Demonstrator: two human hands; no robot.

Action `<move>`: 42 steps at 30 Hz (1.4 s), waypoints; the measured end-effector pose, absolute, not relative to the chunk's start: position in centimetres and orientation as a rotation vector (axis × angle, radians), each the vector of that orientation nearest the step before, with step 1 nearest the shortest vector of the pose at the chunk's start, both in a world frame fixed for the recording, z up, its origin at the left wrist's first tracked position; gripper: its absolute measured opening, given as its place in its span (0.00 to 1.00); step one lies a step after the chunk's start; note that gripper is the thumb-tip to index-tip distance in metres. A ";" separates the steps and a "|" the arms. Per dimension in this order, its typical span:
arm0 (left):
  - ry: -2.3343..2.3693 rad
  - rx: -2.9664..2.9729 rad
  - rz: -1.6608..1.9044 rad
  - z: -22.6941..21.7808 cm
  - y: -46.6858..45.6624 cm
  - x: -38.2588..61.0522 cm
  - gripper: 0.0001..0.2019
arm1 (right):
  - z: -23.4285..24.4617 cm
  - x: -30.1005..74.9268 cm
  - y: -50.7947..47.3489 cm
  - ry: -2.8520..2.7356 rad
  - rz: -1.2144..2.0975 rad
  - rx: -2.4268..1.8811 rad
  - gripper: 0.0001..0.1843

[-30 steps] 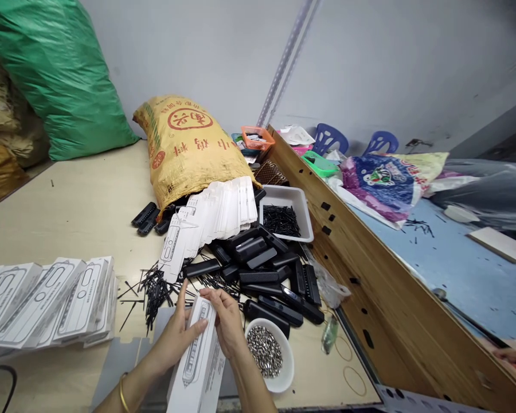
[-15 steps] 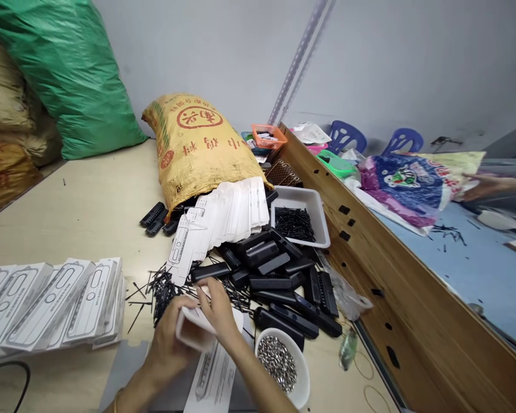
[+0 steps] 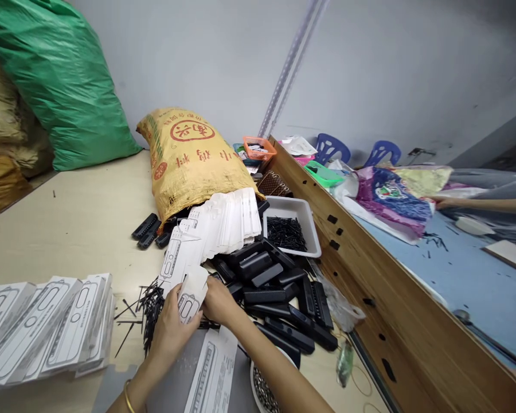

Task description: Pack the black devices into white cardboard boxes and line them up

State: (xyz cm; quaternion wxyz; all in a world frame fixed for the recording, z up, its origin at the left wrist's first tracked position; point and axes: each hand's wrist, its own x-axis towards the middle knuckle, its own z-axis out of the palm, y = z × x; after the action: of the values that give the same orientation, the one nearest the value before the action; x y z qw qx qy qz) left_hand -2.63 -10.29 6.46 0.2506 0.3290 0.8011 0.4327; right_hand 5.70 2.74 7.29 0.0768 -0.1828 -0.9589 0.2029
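My left hand [image 3: 172,330] is closed around a small white cardboard box [image 3: 191,295] printed with a line drawing, its open flap tilted up. My right hand [image 3: 219,301] grips the box's right side; some of its fingers are hidden. Below them a flat printed white carton [image 3: 212,370] lies on a grey mat [image 3: 172,384]. Thin black sticks [image 3: 152,315] are scattered left of my hands. To the right is a heap of black plastic pieces [image 3: 275,287]. A white bowl of small metal parts [image 3: 264,393] is partly behind my right forearm.
Finished-looking white boxes [image 3: 47,327] stand in a row at the left. A yellow sack [image 3: 198,166] spills flat white cartons [image 3: 223,223]. A white tray [image 3: 312,229] holds black sticks. Beyond the wooden divider [image 3: 348,252], another person's arm [image 3: 477,203] reaches to a printed bag [image 3: 391,198].
The box in my hands has turned and moved up, so its printed face and flap now show. My right hand has moved to its right side. The view has shifted slightly.
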 end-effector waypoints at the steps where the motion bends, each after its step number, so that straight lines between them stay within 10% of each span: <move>1: 2.190 0.901 1.164 6.6 -10.4 -2.6 0.31 | 6.7 5.1 2.4 -2.870 0.625 -0.510 0.18; 12: 2.197 1.049 1.231 6.8 -9.3 -1.5 0.30 | 13.5 9.0 4.5 -1.646 1.188 -0.726 0.27; 16: 2.144 1.148 1.347 6.8 -9.7 -0.7 0.30 | 12.9 8.3 1.8 -2.073 1.117 -0.586 0.08; 28: 2.070 0.957 1.523 3.9 -10.8 -0.2 0.33 | 3.5 9.3 1.1 -2.497 0.919 -0.979 0.10; 34: 2.038 0.944 1.485 4.7 -10.4 -0.1 0.35 | 6.3 10.3 3.3 -2.213 1.056 -0.966 0.06; 39: 2.021 1.096 1.522 4.8 -10.1 0.3 0.35 | 10.8 9.3 1.7 -1.724 1.285 -0.793 0.23; 42: 2.018 1.178 1.555 4.5 -10.1 0.5 0.36 | 12.0 8.8 0.0 -1.992 1.042 -0.689 0.10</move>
State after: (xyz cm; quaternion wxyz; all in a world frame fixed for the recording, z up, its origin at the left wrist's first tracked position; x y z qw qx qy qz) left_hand 0.47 -10.10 4.54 0.1666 0.4137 0.7089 0.5463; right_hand 8.77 0.00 11.96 0.3851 -0.2704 -0.7819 0.4090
